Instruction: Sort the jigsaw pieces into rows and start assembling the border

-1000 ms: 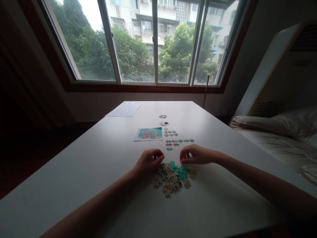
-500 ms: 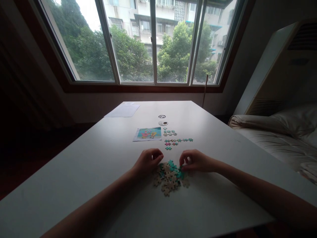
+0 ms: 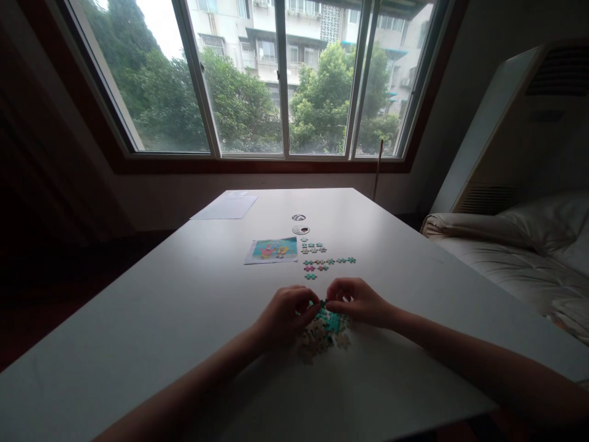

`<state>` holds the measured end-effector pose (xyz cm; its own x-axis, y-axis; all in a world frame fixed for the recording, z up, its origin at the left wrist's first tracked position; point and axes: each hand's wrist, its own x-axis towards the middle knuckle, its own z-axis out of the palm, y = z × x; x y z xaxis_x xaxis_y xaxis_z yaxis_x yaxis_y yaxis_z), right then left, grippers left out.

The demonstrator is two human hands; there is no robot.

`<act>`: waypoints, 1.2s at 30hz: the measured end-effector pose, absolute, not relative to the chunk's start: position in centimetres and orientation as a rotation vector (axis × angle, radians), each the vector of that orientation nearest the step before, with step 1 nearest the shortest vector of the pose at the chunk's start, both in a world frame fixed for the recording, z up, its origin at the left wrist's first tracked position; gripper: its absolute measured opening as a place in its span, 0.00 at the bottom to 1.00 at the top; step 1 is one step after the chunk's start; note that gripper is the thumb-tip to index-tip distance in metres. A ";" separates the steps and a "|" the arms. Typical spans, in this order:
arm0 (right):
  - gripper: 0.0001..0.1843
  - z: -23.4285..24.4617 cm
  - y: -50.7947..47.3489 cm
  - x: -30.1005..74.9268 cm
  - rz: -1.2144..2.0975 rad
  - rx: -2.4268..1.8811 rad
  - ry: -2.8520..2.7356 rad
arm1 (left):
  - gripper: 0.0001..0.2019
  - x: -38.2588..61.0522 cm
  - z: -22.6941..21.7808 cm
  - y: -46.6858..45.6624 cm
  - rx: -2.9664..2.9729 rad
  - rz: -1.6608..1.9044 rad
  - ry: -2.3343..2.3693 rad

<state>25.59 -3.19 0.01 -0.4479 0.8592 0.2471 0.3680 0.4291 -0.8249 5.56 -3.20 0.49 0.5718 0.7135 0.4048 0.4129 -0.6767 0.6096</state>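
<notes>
Just above a pile of jigsaw pieces (image 3: pixel 317 337), my two hands meet at the fingertips. A small dark green jigsaw piece (image 3: pixel 323 303) shows between them. My right hand (image 3: pixel 359 301) pinches it from the right. My left hand (image 3: pixel 289 310), thumb and forefinger closed, grips its left side. The pile mixes teal faces with plain tan backs, and my left hand covers part of it. Beyond my hands, several sorted pieces (image 3: pixel 330 262) lie in short rows, mostly teal with some pink. A picture sheet (image 3: pixel 275 249) with cartoon figures lies left of those rows.
The white table (image 3: pixel 184 294) stretches toward the window. Two round flat items (image 3: pixel 300 229) lie beyond the rows. White paper (image 3: pixel 225 207) sits at the far left corner. To the right are a padded sofa (image 3: pixel 488 252) and a tall cabinet-like unit (image 3: pixel 497 123).
My left hand has moved right, over the pile, and my right hand slightly left and up. Their fingertips now meet at a dark green jigsaw piece. The view has shifted slightly.
</notes>
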 end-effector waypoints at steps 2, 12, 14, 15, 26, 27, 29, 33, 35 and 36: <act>0.12 0.3 -3.4 25.6 0.824 -1.027 -2.020 | 0.07 5.6 0.6 -3.1 2.271 0.903 0.940; 0.07 0.2 -3.8 25.8 0.193 -0.884 -2.153 | 0.10 5.7 0.7 -2.9 1.987 0.874 0.949; 0.07 0.2 -3.8 25.8 0.138 -0.853 -2.178 | 0.10 5.7 0.6 -2.8 1.972 0.870 0.940; 0.06 0.2 -3.7 25.9 0.121 -0.843 -2.184 | 0.10 5.6 0.7 -2.7 1.967 0.867 0.929; 0.07 1.0 -2.8 28.3 -0.023 -0.988 -1.941 | 0.12 4.6 -1.0 -0.8 1.712 0.980 0.999; 0.07 1.1 -2.7 28.5 -0.023 -1.005 -1.932 | 0.12 4.6 -1.2 -0.8 1.695 0.985 0.998; 0.07 1.1 -2.4 28.7 -0.025 -1.021 -1.922 | 0.12 4.6 -1.4 -0.8 1.683 0.979 1.001; 0.08 0.9 -2.0 28.8 0.002 -1.022 -1.925 | 0.12 4.8 -1.5 -1.0 1.687 0.956 1.025; 0.08 0.5 -1.5 28.8 0.061 -1.040 -1.942 | 0.12 4.8 -1.5 -1.0 1.693 0.964 1.028; 0.08 0.2 -1.2 28.8 0.103 -1.054 -1.956 | 0.12 4.8 -1.5 -1.0 1.696 0.969 1.027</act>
